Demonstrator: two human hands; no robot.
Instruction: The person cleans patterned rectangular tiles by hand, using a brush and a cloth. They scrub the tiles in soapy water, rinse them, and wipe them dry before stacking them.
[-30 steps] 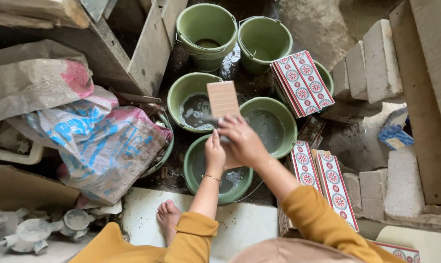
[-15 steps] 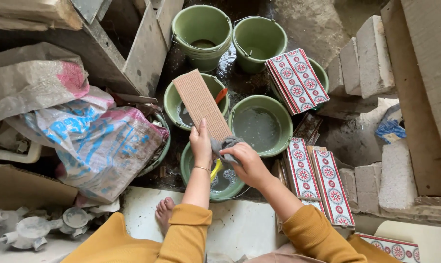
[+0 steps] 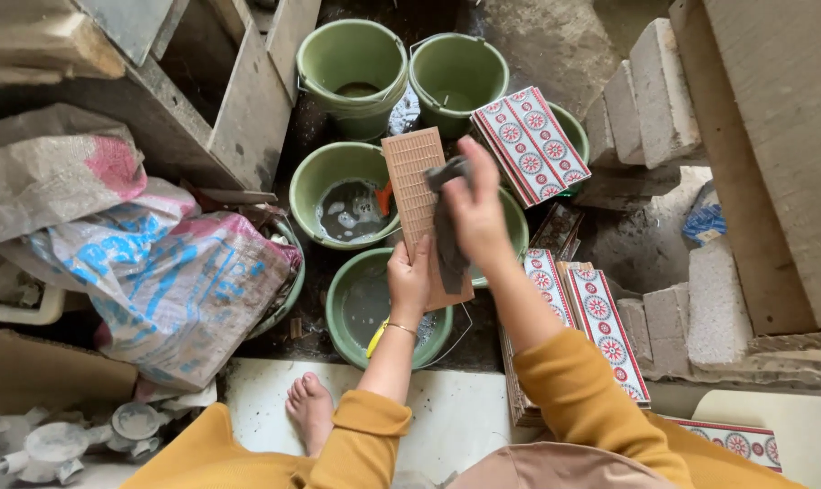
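— Start on the left. What's over there?

— Slumped sacks (image 3: 157, 272), one grey with pink, one blue and white, lying against a wooden frame (image 3: 247, 109). Right of them, a cluster of green basins and buckets on wet ground; the basin (image 3: 342, 195) in the middle holds murky water.

— And the hands?

— The left hand (image 3: 408, 276) is closed on the near end of a long tan tile (image 3: 419, 195), ribbed back facing up, held over the near basin (image 3: 374, 312). The right hand (image 3: 474, 213) is clamped around a dark wet rag (image 3: 446, 231), pressed against the tile's face towards its far end.

— Anything you'd worry about?

— The tile is held at one end only, and it's wet. I'd judge that a hard wipe could lever it out of those fingers, and it would land on a basin rim or the hard floor and chip.

— To the right?

— Patterned red-and-white tiles, a stack (image 3: 530, 140) resting across a far basin and more (image 3: 591, 317) standing near the right arm, close enough for an elbow to knock. Past those, pale blocks (image 3: 650, 100). There's a bare foot (image 3: 309, 407) near the basins, and that wet floor looks slippery.
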